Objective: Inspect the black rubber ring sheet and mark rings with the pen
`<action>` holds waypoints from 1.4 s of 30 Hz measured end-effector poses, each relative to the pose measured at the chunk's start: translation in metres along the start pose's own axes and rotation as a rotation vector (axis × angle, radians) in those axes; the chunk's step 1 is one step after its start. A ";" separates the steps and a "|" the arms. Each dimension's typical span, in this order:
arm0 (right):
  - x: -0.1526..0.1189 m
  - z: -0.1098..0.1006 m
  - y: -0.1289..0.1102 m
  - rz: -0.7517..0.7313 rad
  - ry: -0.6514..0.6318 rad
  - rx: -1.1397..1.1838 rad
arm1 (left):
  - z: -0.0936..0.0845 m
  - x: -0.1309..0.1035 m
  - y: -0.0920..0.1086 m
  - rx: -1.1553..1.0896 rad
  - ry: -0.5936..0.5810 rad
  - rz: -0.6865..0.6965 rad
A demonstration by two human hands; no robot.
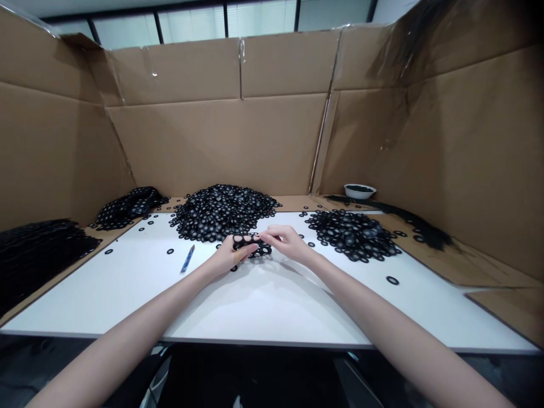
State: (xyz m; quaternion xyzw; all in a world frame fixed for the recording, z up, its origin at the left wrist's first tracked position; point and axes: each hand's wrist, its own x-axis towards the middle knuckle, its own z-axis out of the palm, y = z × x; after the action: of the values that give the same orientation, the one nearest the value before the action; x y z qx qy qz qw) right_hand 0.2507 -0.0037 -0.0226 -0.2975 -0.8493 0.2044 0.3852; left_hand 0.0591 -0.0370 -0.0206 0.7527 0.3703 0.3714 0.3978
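Near the middle of the white board, my left hand is closed around a black sheet with round holes. My right hand pinches at the sheet's upper right edge, its fingertips together; any small part between them is too small to make out. Behind my hands rises a large pile of black rings. A smaller ring pile lies to the right of my right hand. One loose ring rests on the board at the right.
A blue pointed tool lies left of my left hand. Dark perforated sheets are stacked at far left, with a bundle behind. A white bowl and black strands are at back right. Cardboard walls surround the white board.
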 end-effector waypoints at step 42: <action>0.008 0.013 0.020 0.331 0.375 0.374 | 0.002 0.003 0.000 -0.015 0.006 0.003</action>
State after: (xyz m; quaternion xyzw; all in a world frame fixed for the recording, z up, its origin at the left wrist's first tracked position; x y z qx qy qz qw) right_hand 0.2433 0.0146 -0.0376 -0.3881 -0.6514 0.3586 0.5445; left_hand 0.0627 -0.0349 -0.0205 0.7492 0.3677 0.3772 0.4015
